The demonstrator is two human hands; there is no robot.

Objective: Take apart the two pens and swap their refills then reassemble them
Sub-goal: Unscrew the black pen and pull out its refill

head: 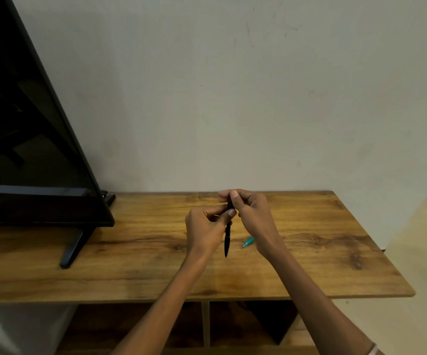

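Slim black plastic pen held upright above the wooden table, tip pointing down toward the near edge. No brand, label or writing legible on the pen or anywhere else. Upper end of the pen pinched by the right hand, fingers curled over the top, thumb against the barrel. Middle of the pen gripped by the left hand, thumb pressed on the barrel, fingers curled behind. Hands close together, touching around the pen, both forearms reaching in from the near edge of the table. Just right of the pen, lying on the table: teal plastic pen piece, partly hidden behind the right wrist. Well left of the pen: black flat-screen television on its angled black stand foot. Behind the pen, a plain pale wall.
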